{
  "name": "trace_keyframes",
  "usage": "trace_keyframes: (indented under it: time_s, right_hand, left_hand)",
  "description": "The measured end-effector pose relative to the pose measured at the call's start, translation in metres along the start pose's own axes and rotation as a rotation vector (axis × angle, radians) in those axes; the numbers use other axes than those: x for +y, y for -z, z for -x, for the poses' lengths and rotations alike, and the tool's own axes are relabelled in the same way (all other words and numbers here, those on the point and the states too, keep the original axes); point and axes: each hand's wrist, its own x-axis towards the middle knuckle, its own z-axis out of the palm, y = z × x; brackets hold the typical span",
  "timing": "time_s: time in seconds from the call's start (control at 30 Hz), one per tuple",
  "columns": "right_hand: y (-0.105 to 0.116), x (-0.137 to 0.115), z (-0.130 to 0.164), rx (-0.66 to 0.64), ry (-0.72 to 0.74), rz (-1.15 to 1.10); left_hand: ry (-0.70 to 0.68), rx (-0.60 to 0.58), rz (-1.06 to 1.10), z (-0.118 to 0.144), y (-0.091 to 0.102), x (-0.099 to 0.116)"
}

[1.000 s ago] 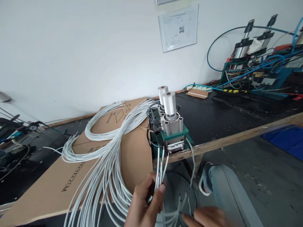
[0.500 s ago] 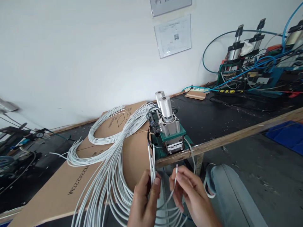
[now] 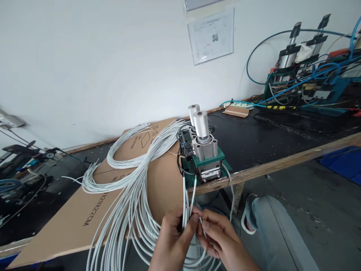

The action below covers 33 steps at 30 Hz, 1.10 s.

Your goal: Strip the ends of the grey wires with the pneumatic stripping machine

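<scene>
My left hand pinches a few white cable ends that stand upright between thumb and fingers. My right hand is pressed against it and holds one more white cable end at the left fingertips. The cables loop down under both hands and run back into a large bundle of white cables spread over flat cardboard. Just above the hands, at the bench's front edge, stands a small pneumatic press with two silver cylinders on a green base.
A black bench top with a wooden edge runs to the right. Further machines with blue hoses stand at the far right. Dark equipment sits at the left. My knee in jeans is below the bench edge.
My right hand rose from the bottom edge with a single cable end, then came left to meet my left hand. My left hand kept its grip on the upright cable ends.
</scene>
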Motion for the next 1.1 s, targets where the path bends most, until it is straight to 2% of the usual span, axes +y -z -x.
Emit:
trace_keyframes:
  time_s: [0.17, 0.23, 0.37, 0.43, 0.5, 0.6, 0.73, 0.83, 0.93, 1.1]
  right_hand:
    - [0.003, -0.004, 0.004, -0.006, 0.019, 0.180]
    - [0.003, -0.009, 0.008, 0.027, 0.075, 0.398]
    - [0.004, -0.023, 0.016, 0.104, 0.296, 0.939]
    - [0.004, -0.029, 0.020, 0.097, 0.349, 1.090]
    - [0.005, -0.033, 0.021, 0.094, 0.354, 1.128]
    - [0.007, -0.028, 0.020, 0.080, 0.283, 0.965]
    - [0.009, 0.001, 0.011, 0.014, 0.030, 0.338]
    - [0.005, 0.024, 0.002, 0.032, 0.032, -0.043]
    - [-0.002, 0.035, -0.004, 0.046, 0.044, -0.205]
    - [-0.009, 0.036, -0.007, 0.042, 0.074, -0.329]
  left_hand:
    - [0.004, 0.021, -0.111, 0.002, 0.003, -0.002]
    - [-0.007, 0.027, -0.186, 0.003, 0.005, -0.001]
    - [-0.002, 0.039, -0.294, 0.001, 0.002, 0.006]
    - [-0.010, 0.040, -0.315, -0.001, -0.001, 0.010]
    - [-0.030, 0.051, -0.336, -0.002, -0.003, 0.011]
    - [-0.036, 0.052, -0.367, -0.002, -0.004, 0.010]
    - [0.030, -0.007, -0.231, -0.003, -0.002, 0.004]
    - [0.059, 0.032, -0.104, -0.003, -0.001, 0.000]
    - [0.070, 0.061, -0.046, 0.000, 0.000, -0.001]
    - [0.082, 0.106, -0.037, 0.003, 0.001, -0.006]
